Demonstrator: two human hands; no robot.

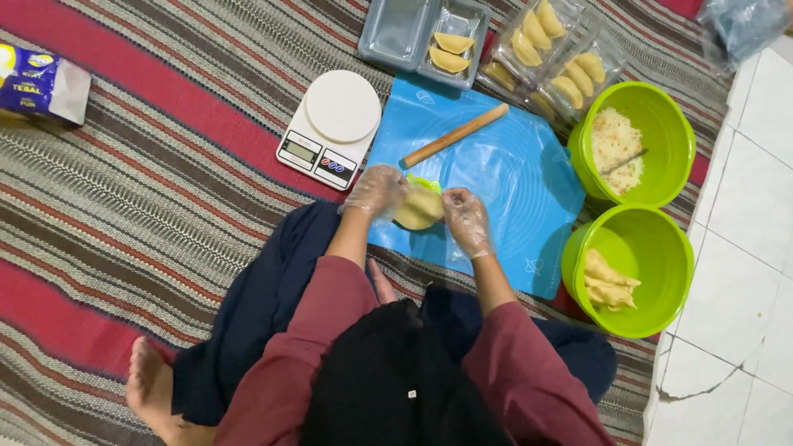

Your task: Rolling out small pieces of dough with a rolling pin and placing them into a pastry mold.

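At centre frame I see my left hand in a clear plastic glove (377,192) and my gloved right hand (467,219) both closed on a pale round piece of dough (417,211), held over the blue silicone mat (512,177). A wooden rolling pin (455,135) lies just above.

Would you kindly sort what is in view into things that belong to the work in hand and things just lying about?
In use:
- left hand and right hand, both gloved, on the dough piece
- blue mat
- rolling pin
- filling bowl
- dough-scrap bowl
- trays of shaped pastries

Lying about:
- kitchen scale
- blue packet
- plastic bag
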